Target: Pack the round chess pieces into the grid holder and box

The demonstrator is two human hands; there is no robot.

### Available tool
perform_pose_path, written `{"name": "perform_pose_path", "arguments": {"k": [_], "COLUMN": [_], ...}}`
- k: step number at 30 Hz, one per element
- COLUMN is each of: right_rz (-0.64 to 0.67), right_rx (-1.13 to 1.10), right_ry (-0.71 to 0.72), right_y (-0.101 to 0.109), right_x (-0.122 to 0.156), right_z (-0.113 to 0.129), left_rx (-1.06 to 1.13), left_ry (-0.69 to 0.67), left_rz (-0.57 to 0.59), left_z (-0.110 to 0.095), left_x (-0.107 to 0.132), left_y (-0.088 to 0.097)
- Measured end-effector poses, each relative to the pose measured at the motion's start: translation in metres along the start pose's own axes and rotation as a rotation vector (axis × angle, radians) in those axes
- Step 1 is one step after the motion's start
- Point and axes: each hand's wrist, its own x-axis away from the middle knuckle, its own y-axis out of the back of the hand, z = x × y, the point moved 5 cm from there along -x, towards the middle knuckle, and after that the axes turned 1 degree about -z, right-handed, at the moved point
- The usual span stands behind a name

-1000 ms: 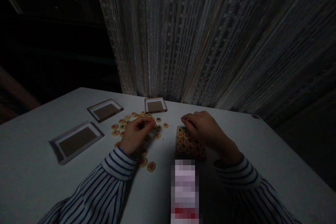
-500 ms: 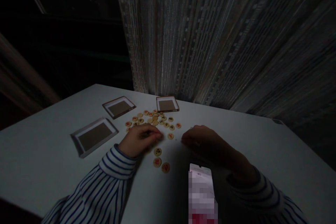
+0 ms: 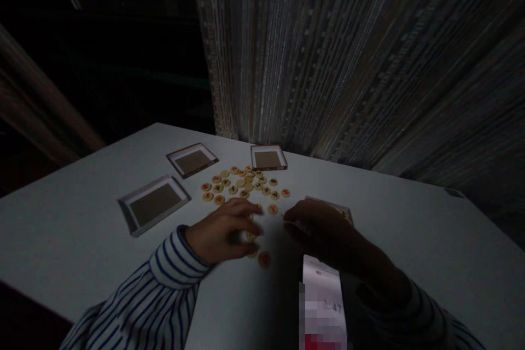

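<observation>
Round wooden Chinese chess pieces (image 3: pixel 233 190) with red or dark characters lie loosely grouped on the white table. My left hand (image 3: pixel 225 229) is over the near pieces, thumb and fingers spread, partly hiding several of them. One red-marked piece (image 3: pixel 264 260) lies just beyond its thumb. My right hand (image 3: pixel 320 227) hovers to the right in shadow, its fingers curved and a gap showing between thumb and forefinger. Close to its fingertips is another red-marked piece (image 3: pixel 273 209). Partly hidden behind that hand is a shallow box (image 3: pixel 348 213) with a piece visible in it.
Three shallow framed trays stand beyond and left of the pieces: a left tray (image 3: pixel 186 197), a middle tray (image 3: pixel 169 154) and a far tray (image 3: pixel 285 165). A lit phone (image 3: pixel 322 279) lies below my right hand. A string curtain (image 3: pixel 287 65) hangs behind the table.
My left hand's fingers have gone from pinched together to spread, and the hand has come down over the near pieces. My right hand has opened slightly. The whole view has shifted a little.
</observation>
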Motion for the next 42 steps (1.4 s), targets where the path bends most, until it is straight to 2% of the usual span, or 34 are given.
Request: {"name": "perform_pose_path", "arguments": {"k": [8,14,29,36,42], "right_rz": [0.007,0.002,0.029,0.039,0.004], "right_rx": [-0.01,0.007,0.003,0.007,-0.02], "right_ry": [0.016,0.001,0.014,0.006,0.024], "right_y": [-0.001,-0.001,-0.006,-0.004,-0.003], "right_x": [0.001,0.001,0.002,0.002,0.003], "right_z": [-0.002,-0.003,-0.003,-0.003,-0.005], "left_rx": [-0.139,-0.192,-0.15,-0.113,-0.096], "left_ry": [0.018,0.008,-0.029,-0.06,-0.129], "left_rz": [0.108,0.105,0.105,0.031,-0.126], "left_z": [0.007,0.011,0.014,0.006,-0.002], "left_x": [0.007,0.008,0.007,0.003,0.0], "left_y": [-0.013,-0.019,-0.023,-0.016,-0.004]}}
